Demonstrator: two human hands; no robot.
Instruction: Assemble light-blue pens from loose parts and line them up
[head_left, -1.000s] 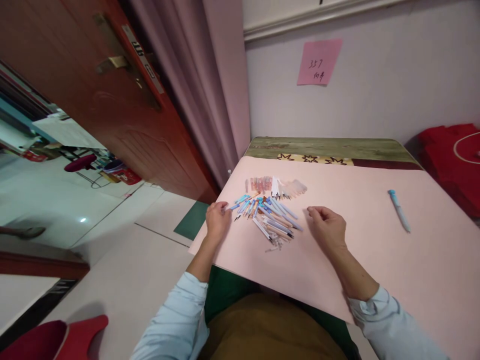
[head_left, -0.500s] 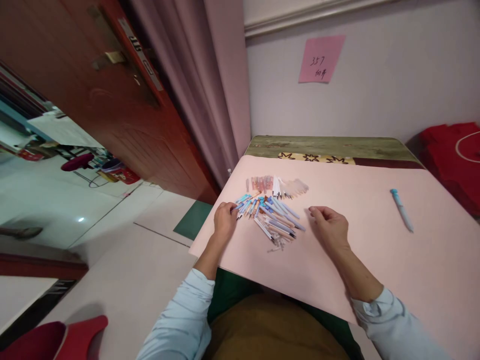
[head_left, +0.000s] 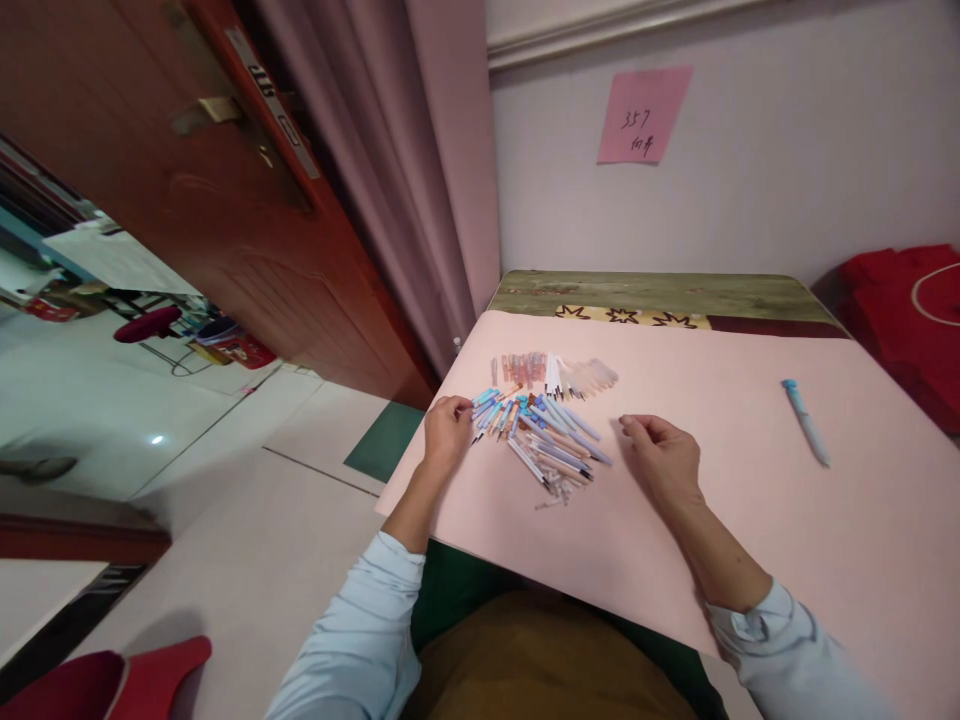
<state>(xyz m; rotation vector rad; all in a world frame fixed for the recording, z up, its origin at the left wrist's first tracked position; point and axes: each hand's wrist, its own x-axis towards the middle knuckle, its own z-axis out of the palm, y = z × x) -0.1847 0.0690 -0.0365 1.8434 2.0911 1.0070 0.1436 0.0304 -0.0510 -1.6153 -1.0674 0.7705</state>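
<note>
- Now left hand (head_left: pixel 448 435), left of frame centre, sits nearer the pen parts (head_left: pixel 556 455) — within reach, fingers curled, hold unclear.
- Right hand (head_left: pixel 664 458), centre-right, unmoved — loosely curled, contents unclear.

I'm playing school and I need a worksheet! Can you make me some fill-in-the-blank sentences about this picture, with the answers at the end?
1. The left hand is at the ____ side of the pile of pen parts.
2. The hand closer to the separate pen is the ____ one.
3. The note on the wall shows the number ____.
4. The person's sleeves are light ____.

Missing words: left; right; 357; blue
</note>
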